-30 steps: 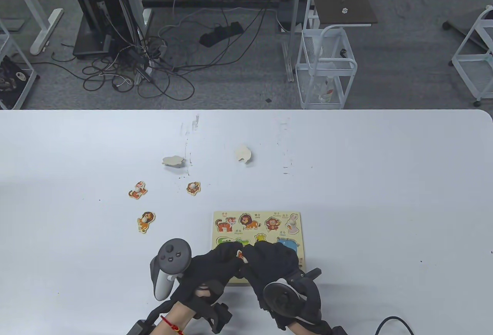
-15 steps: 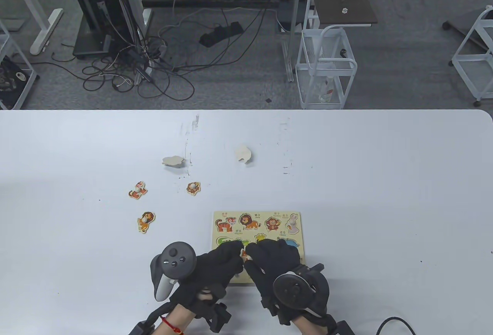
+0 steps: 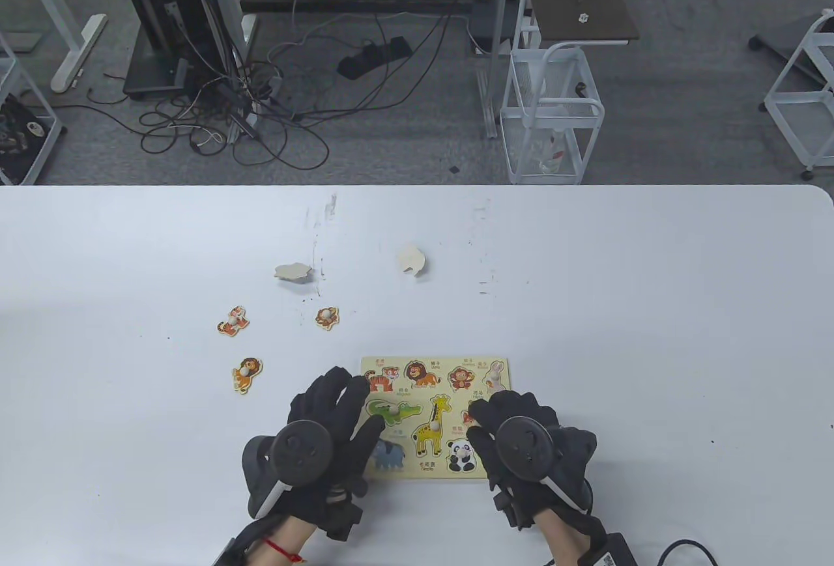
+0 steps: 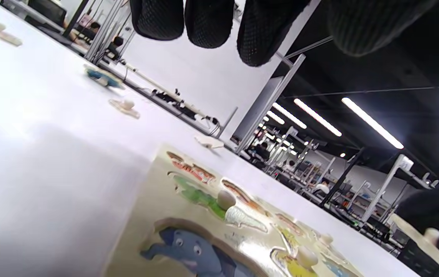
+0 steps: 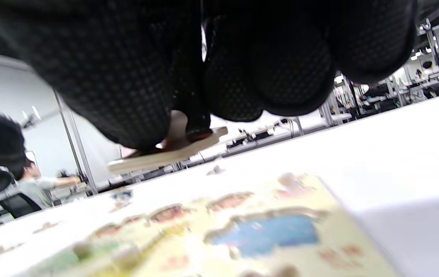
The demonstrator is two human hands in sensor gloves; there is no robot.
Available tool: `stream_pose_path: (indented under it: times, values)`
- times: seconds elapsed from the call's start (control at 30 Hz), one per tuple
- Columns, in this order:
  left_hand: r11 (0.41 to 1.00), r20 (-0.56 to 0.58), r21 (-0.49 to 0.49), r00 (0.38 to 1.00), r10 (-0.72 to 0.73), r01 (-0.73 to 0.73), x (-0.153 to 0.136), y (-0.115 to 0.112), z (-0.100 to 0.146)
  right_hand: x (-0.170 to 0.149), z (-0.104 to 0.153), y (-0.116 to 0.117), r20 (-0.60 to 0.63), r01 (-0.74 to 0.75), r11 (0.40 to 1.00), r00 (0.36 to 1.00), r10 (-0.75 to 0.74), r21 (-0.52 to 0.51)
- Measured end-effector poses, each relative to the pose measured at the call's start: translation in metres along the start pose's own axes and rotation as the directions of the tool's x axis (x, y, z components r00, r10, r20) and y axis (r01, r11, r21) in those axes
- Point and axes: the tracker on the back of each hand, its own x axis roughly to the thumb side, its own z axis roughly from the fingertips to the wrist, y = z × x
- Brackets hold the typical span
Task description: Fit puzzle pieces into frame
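Note:
The puzzle frame (image 3: 505,367) lies at the table's near middle, with crocodile (image 3: 391,411), giraffe (image 3: 433,426) and panda (image 3: 462,455) pieces seated in it. My left hand (image 3: 352,403) is open, its fingers spread over the frame's left edge; in the left wrist view its fingers (image 4: 208,23) hang free above the frame (image 4: 158,215). My right hand (image 3: 474,421) is over the frame's right side and pinches a flat wooden piece (image 5: 165,152), held tilted above the blue hollow (image 5: 265,232). The piece's picture is hidden.
Loose tiger (image 3: 232,320), monkey (image 3: 327,317) and lion (image 3: 246,374) pieces lie left of the frame. Two face-down pieces (image 3: 293,271) (image 3: 412,260) lie farther back. A cable (image 3: 677,550) runs along the near right edge.
Both hands were bunched together over the frame's front middle around a small piece. They have parted: the left went left and opened, the right went right holding the piece.

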Motion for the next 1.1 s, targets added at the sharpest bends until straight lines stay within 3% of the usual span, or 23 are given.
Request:
stream_pose_path:
  times: [0.27,0.37,1.1]
  values:
    - [0.999,-0.032,-0.034,0.999,0.019,-0.02,-0.007,-0.006,-0.003,-0.011,-0.005,0.009,-0.007,-0.128,0.968,0.991,0.133,0.218]
    - [0.999,-0.025,-0.04,0.999,0.021,-0.022,-0.007,-0.007,-0.003,-0.012,-0.005,0.013,0.002,-0.149,0.958,0.988,0.153,0.246]
    - [0.993,0.025,-0.115,1.0,0.006,-0.004,-0.001,-0.014,-0.003,-0.004,-0.004,0.022,0.051,-0.259,0.928,0.966,0.255,0.269]
